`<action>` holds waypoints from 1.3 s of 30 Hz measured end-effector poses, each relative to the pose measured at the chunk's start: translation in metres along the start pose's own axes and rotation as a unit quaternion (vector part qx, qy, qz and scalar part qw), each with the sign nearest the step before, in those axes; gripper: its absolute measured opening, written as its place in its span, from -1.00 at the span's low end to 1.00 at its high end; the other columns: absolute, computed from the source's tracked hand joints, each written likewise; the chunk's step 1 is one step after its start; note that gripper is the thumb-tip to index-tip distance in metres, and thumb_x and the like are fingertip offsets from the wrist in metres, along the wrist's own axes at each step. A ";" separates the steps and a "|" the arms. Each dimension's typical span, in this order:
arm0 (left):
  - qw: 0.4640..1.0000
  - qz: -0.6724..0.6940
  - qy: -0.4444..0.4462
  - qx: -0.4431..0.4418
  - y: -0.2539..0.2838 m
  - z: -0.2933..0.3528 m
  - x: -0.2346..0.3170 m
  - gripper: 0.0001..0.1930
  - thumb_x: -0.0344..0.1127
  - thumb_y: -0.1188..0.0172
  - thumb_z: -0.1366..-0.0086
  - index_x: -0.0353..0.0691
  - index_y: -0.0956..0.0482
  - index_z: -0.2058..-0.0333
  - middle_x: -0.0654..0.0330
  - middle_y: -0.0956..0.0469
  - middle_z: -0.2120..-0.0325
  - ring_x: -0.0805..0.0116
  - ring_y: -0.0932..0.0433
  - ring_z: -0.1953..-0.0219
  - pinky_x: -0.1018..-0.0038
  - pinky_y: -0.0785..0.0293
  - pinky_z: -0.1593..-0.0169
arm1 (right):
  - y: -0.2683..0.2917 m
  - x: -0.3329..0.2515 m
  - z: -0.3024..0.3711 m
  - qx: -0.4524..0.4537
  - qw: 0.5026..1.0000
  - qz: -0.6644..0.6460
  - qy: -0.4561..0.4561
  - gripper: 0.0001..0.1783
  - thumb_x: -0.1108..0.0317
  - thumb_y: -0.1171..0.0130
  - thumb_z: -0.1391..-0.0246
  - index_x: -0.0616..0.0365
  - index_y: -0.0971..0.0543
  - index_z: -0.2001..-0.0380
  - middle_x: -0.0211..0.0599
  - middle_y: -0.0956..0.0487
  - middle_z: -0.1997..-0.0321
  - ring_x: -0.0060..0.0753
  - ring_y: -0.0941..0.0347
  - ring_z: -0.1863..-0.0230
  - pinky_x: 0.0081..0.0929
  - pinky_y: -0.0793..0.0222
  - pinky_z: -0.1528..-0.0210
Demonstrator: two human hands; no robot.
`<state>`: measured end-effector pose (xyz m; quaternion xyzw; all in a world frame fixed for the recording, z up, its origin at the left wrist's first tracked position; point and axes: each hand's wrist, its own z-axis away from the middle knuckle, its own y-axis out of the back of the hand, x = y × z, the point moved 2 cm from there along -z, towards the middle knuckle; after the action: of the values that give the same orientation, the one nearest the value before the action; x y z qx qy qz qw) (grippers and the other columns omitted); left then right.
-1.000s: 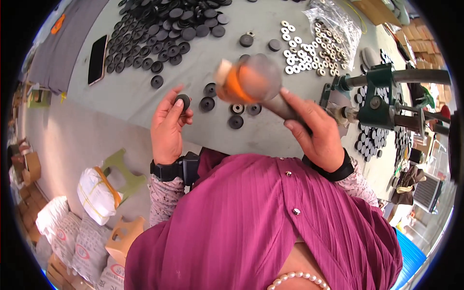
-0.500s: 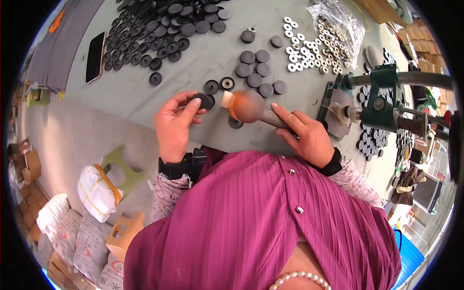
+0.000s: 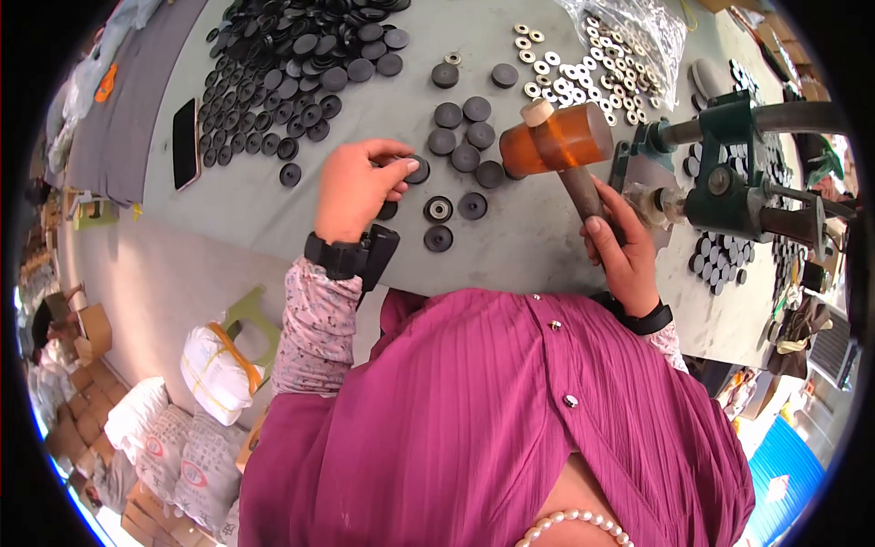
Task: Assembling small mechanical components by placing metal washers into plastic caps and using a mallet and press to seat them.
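My left hand (image 3: 357, 187) pinches a round black plastic cap (image 3: 418, 170) between thumb and fingers, just above the table and beside a group of caps. In my right hand (image 3: 623, 248) is a mallet (image 3: 585, 135) with an amber head, gripped by its dark handle and raised over the table. Between the hands lies a cap with a metal ring in it (image 3: 437, 211). Next to that one are a hollow cap (image 3: 473, 206) and another hollow cap (image 3: 438, 239). Part of one more cap (image 3: 387, 211) shows under my left hand.
A big heap of black caps (image 3: 310, 46) covers the far left, beside a phone (image 3: 185, 144). Metal rings (image 3: 583, 68) lie scattered at the far right by a clear plastic bag (image 3: 652, 46). A green hand press (image 3: 725, 173) stands at the right, with more caps behind it.
My right hand has lifted the mallet up and to the right, turning its head sideways. My left hand has moved right with the cap, towards the group of caps.
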<state>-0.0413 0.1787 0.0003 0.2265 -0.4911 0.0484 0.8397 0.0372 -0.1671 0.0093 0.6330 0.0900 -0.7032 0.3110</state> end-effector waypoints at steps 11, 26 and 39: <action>0.993 -0.110 -0.038 -0.002 -0.002 0.001 0.011 -0.79 -0.31 -0.45 -0.28 -0.20 -0.80 0.12 0.31 -0.55 0.34 0.56 -0.56 0.44 0.58 -0.56 0.40 | 0.006 0.003 -0.009 0.012 0.997 -0.080 -0.019 -0.47 0.25 -0.12 -0.48 0.09 -0.43 -0.44 -0.56 -0.46 0.38 -0.75 -0.32 0.47 -0.65 -0.29 0.41; 0.965 -0.198 -0.167 0.037 -0.014 0.021 0.008 -0.61 -0.38 -0.54 -0.14 -0.31 -0.72 0.04 0.22 -0.62 0.15 0.53 -0.59 0.34 0.57 -0.50 0.29 | 0.007 0.001 -0.005 0.011 0.996 -0.087 -0.008 -0.46 0.25 -0.19 -0.44 0.07 -0.46 -0.41 -0.55 -0.48 0.37 -0.75 -0.32 0.46 -0.63 -0.31 0.39; 0.982 0.026 -0.157 -0.100 -0.100 0.058 0.016 -0.62 -0.62 -0.40 -0.16 -0.33 -0.69 0.01 0.19 -0.59 0.05 0.50 -0.64 0.12 0.63 -0.67 0.20 | 0.008 0.000 -0.005 0.005 0.994 -0.112 -0.001 -0.47 0.23 -0.20 -0.44 0.04 -0.47 -0.40 -0.56 -0.49 0.40 -0.75 -0.32 0.47 -0.61 -0.30 0.39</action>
<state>-0.0493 0.0621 0.0043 0.1334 -0.6250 -0.0154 0.7690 0.0460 -0.1710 0.0105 0.6203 0.1562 -0.7344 0.2270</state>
